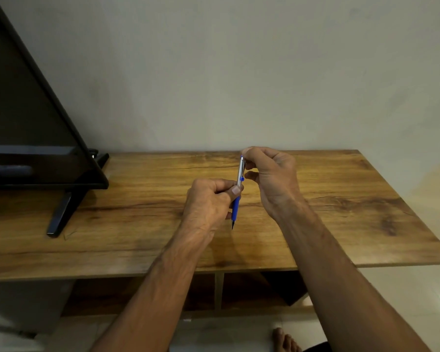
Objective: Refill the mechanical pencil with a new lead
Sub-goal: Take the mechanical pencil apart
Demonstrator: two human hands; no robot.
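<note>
A mechanical pencil (239, 174) with a silver upper barrel, blue grip and black tip is held nearly upright above the wooden table (137, 224), tip down. My left hand (208, 201) grips its middle between thumb and fingers. My right hand (272, 174) pinches the pencil's top end with thumb and forefinger. No loose lead or lead case is visible; anything between the right fingertips is too small to tell.
A black flat screen (36, 138) on a stand (61, 214) fills the table's left side. A plain wall rises behind the table. Open shelves (239, 290) sit under the tabletop, and a bare foot (286, 340) rests on the tiled floor below.
</note>
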